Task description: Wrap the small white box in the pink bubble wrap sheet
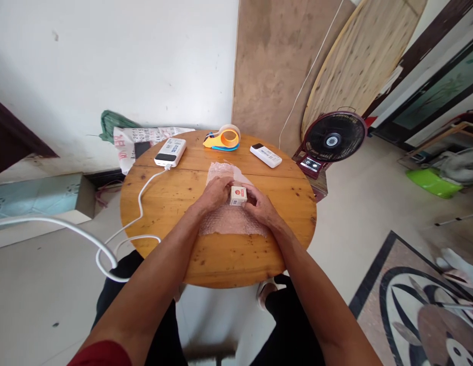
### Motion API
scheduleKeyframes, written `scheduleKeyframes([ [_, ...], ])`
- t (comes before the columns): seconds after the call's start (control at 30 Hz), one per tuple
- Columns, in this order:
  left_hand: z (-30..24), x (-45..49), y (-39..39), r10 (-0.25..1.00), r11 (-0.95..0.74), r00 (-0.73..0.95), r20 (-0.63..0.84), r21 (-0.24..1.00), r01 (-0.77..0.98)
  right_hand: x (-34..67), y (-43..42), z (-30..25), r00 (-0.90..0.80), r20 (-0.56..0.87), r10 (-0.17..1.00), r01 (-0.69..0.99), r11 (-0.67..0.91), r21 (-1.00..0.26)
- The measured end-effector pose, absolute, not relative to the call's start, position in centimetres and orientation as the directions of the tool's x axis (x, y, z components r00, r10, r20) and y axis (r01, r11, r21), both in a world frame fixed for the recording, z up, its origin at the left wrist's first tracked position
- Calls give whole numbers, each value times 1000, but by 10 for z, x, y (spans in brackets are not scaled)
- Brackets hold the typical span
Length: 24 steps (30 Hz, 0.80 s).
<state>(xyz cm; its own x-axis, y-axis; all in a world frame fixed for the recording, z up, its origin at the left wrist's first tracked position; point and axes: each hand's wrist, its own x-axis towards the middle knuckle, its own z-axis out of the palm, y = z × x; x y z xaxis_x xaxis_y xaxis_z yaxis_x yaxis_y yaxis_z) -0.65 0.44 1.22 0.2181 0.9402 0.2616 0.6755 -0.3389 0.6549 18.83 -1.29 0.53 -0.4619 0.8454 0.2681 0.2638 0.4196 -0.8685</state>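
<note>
A small white cardboard box [238, 196] with red print stands on a sheet of bubble wrap [230, 221] on the round wooden table. My left hand [218, 193] is closed against the left side of the box, its fingers bent. From the right, my right hand [260, 206] curls around the box with the thumb in front and the fingers partly behind. Both hands also rest on the bubble wrap, whose far end spreads out beyond the box. The fingertips are partly hidden.
Beyond the wrap sits an orange and blue tape dispenser [221, 141]. A white power bank [170, 152] with a white cable [140, 201] plugged in lies at the left; another white power bank [265, 155] is at the right. A dark round fan-like device [331, 140] stands past the table's right edge.
</note>
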Motion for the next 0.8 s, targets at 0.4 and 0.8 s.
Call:
scheduleKeyframes([
  [0.4,10,-6,4,942,-333,223,250,633,699,193,-10,6,-441,198,876,92,263,-960],
  [0.8,49,-7,-12,962,-273,244,123,401,874,196,1,1,-118,41,992,-13,39,-999],
])
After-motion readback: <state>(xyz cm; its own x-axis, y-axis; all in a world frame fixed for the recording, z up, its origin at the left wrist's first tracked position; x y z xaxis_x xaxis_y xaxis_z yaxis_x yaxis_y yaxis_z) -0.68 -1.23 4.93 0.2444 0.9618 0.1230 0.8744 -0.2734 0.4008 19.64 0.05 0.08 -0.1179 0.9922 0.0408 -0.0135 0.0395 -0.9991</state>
